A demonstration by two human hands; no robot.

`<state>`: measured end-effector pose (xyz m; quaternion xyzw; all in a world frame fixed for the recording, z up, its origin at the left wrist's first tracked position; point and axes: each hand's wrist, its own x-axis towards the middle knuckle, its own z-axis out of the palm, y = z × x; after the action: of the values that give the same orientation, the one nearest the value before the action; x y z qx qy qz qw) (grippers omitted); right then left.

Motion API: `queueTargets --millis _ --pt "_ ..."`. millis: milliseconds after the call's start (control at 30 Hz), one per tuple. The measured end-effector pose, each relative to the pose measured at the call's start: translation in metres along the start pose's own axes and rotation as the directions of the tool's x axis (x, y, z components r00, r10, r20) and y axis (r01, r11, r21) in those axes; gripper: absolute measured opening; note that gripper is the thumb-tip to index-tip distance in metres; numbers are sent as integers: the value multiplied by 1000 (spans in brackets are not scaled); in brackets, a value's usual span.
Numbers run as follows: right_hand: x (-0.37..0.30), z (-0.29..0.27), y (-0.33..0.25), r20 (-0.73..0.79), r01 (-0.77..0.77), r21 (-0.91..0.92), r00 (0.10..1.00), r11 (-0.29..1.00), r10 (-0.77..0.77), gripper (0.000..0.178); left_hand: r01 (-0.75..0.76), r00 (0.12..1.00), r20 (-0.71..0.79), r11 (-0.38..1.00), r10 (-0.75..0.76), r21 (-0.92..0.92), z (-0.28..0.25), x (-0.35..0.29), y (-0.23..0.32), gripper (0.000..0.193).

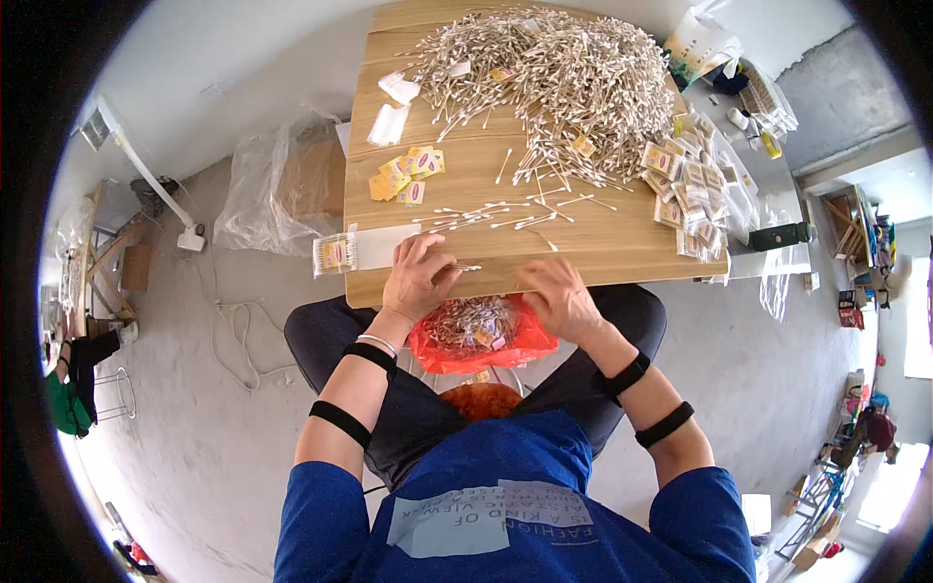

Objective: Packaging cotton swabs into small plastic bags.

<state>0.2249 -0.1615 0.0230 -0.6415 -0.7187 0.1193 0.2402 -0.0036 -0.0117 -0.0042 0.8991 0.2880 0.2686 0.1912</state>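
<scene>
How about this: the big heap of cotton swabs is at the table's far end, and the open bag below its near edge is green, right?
Not quite: the open bag below the near edge of the table is red, not green, as the head view shows. The heap of cotton swabs is at the far end.

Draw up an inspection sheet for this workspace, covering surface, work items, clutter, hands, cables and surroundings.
Surface: wood-grain table, heavily loaded at the far side.
Work items: large swab pile; yellow cards at left; heaped packets at right; red bag of swabs below the near edge.
Clutter: clear plastic beside the table, left.
Hands: left hand at the near edge, swab tips showing by its fingers; right hand above the bag, grip unclear.
Cables: pale cord loose on the floor, left.
Surroundings: grey floor; side table, right.
</scene>
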Motion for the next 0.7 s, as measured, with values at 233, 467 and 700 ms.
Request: queueTargets --millis 233,467,700 --pt "26 6 32 -152 -207 -4 967 978 204 32 11 1000 -19 1000 -11 -7 2 2 3 20" --pt "1 22 -9 17 28 40 999 999 -28 38 -22 1000 -18 1000 22 22 2 1 0 24" --pt "4 19 -4 64 119 265 988 957 -141 26 -34 998 -44 998 36 52 3 1 1 22"
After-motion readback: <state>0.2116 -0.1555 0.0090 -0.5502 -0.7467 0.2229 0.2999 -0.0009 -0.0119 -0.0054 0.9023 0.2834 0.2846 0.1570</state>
